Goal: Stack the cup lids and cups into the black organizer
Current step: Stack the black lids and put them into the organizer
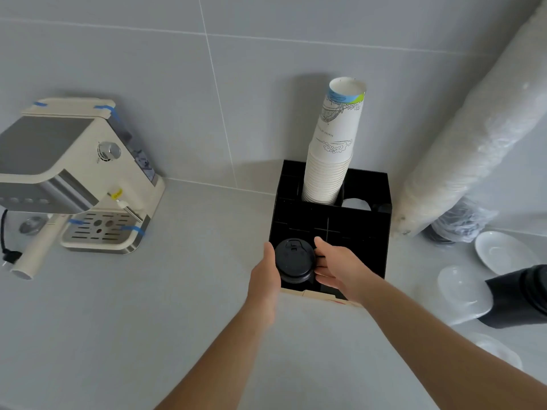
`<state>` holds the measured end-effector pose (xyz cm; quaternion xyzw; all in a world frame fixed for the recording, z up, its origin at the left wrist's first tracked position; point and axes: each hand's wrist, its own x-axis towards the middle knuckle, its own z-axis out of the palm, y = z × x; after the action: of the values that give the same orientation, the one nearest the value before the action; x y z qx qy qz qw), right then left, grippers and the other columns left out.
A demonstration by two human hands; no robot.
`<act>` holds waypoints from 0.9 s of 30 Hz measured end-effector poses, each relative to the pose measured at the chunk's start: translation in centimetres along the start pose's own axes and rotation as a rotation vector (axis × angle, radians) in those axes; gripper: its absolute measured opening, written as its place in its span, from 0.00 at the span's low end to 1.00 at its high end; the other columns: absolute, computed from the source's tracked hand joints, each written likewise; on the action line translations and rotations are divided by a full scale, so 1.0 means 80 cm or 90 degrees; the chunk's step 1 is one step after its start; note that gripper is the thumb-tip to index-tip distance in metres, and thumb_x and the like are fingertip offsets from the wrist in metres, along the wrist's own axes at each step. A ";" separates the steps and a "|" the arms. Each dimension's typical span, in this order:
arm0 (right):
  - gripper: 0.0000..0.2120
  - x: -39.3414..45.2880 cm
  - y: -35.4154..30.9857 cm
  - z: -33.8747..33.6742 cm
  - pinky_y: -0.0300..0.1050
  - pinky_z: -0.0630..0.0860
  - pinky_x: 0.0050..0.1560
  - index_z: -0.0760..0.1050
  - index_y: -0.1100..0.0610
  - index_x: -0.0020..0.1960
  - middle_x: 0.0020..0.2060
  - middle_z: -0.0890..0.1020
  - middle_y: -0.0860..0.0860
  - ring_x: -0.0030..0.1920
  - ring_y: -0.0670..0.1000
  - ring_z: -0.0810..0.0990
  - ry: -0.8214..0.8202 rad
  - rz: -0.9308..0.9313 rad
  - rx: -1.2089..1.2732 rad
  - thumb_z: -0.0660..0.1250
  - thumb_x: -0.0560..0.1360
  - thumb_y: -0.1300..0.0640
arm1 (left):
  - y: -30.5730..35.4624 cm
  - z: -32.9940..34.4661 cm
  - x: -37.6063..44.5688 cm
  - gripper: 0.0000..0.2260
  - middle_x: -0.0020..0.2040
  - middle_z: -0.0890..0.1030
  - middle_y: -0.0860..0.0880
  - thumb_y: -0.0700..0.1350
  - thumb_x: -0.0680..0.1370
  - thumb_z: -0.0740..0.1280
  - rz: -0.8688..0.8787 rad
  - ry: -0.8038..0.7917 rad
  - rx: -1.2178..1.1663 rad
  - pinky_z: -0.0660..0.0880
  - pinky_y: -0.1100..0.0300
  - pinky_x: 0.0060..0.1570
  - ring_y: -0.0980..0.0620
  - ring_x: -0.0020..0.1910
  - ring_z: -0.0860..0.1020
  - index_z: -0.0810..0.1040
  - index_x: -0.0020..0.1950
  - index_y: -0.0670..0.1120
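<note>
Lid stack (293, 261) lower centre, over organizer (355, 232) front-left slot. Left hand (266, 276) flat against its left side; right hand (334, 267) fingers curled on right side. Cups (331, 161) in rear slot.

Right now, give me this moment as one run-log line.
step: loading lids | hands: left hand and right hand clasp black lid stack | place: black organizer front-left slot | paper cups: rear slot
</note>
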<state>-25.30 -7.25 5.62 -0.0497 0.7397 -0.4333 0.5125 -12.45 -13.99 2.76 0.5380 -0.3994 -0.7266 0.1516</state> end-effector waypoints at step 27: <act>0.39 0.067 0.030 0.038 0.51 0.66 0.74 0.66 0.49 0.77 0.75 0.71 0.49 0.75 0.52 0.68 0.012 0.098 0.193 0.60 0.71 0.31 | 0.013 0.021 0.050 0.36 0.73 0.71 0.47 0.70 0.77 0.46 -0.086 -0.053 0.127 0.60 0.57 0.69 0.49 0.73 0.67 0.67 0.75 0.49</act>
<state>-24.45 -10.31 -0.18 0.0894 0.6724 -0.4996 0.5387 -15.66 -16.58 1.09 0.5458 -0.4386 -0.7132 0.0312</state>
